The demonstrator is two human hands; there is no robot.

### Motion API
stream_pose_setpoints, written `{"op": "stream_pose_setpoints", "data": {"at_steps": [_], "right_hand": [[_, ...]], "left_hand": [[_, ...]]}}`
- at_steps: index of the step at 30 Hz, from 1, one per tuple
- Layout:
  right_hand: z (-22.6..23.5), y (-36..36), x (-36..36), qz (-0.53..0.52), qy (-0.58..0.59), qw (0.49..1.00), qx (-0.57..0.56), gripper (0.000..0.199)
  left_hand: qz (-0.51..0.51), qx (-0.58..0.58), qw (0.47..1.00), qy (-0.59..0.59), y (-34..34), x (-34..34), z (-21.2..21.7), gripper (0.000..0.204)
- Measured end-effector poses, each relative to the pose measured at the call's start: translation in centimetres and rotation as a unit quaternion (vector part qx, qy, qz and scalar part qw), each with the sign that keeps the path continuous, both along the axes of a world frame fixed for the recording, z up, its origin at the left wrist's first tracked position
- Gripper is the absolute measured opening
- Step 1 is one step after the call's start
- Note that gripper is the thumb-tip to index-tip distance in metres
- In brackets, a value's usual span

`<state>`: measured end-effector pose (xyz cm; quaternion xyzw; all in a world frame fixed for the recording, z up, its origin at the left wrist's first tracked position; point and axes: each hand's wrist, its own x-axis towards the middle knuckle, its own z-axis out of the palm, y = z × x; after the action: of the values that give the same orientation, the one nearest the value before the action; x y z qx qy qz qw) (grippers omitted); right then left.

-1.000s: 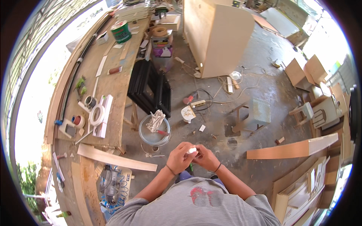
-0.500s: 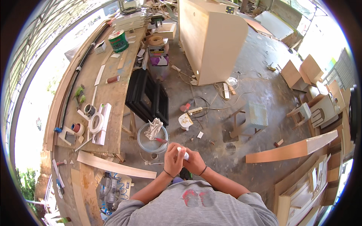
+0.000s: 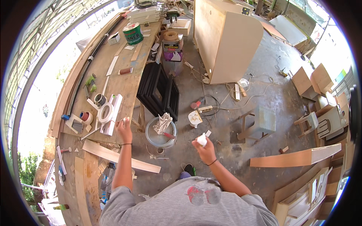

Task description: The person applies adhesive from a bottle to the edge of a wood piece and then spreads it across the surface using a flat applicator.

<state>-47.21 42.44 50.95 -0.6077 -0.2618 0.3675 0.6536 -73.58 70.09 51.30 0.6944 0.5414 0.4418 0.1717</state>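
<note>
My right hand (image 3: 206, 151) is wrapped round a small white bottle (image 3: 202, 140), held in front of me above the floor. Its lower part is hidden in my fingers. My left hand (image 3: 124, 132) is raised at the near right edge of the workbench (image 3: 126, 88), its fingers drawn together. A tiny pale bit shows at the fingertips, too small to name. Close by on the bench lie a white ring-shaped piece (image 3: 105, 113) on a white strip and a roll of tape (image 3: 99, 99).
A clear plastic tub (image 3: 150, 140) with a crumpled cloth stands on the floor between my hands. Behind it lean black frames (image 3: 158, 90). Cables and a power strip (image 3: 205, 109) lie ahead. To the right are a stool (image 3: 262, 122) and a curved wooden panel (image 3: 283, 161).
My hands were together at the white bottle and have parted. My left hand has moved left to the bench; my right has moved slightly right with the bottle. The view has shifted a little.
</note>
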Motion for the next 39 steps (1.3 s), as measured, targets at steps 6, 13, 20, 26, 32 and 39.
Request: {"op": "stream_pose_setpoints", "data": {"at_steps": [6, 13, 20, 26, 32, 39], "right_hand": [[0.4, -5.4, 2.0, -0.039, 0.017, 0.999, -0.006, 0.017], [1.2, -11.9, 2.2, -0.155, 0.026, 0.987, -0.018, 0.016], [5.4, -18.3, 4.2, -0.271, -0.034, 0.962, 0.029, 0.016], [5.3, -29.0, 5.8, -0.336, -0.056, 0.930, 0.137, 0.022], [3.7, -41.7, 5.9, -0.442, -0.070, 0.869, 0.211, 0.036], [3.3, -60.1, 5.4, -0.511, -0.086, 0.835, 0.186, 0.032]], "left_hand": [[0.085, 0.016, 0.992, 0.089, 6.9, -7.5, -12.5, 0.027], [0.148, -0.009, 0.981, 0.126, 7.2, -6.9, -13.9, 0.028], [0.218, 0.147, 0.949, 0.177, 9.5, -8.5, -15.6, 0.064], [0.006, 0.194, 0.980, 0.035, -8.4, 10.8, -9.7, 0.069], [-0.508, 0.046, 0.857, -0.071, -36.9, 29.2, -3.0, 0.057], [-0.715, 0.106, 0.684, -0.104, -59.4, 41.0, 5.2, 0.058]]}}
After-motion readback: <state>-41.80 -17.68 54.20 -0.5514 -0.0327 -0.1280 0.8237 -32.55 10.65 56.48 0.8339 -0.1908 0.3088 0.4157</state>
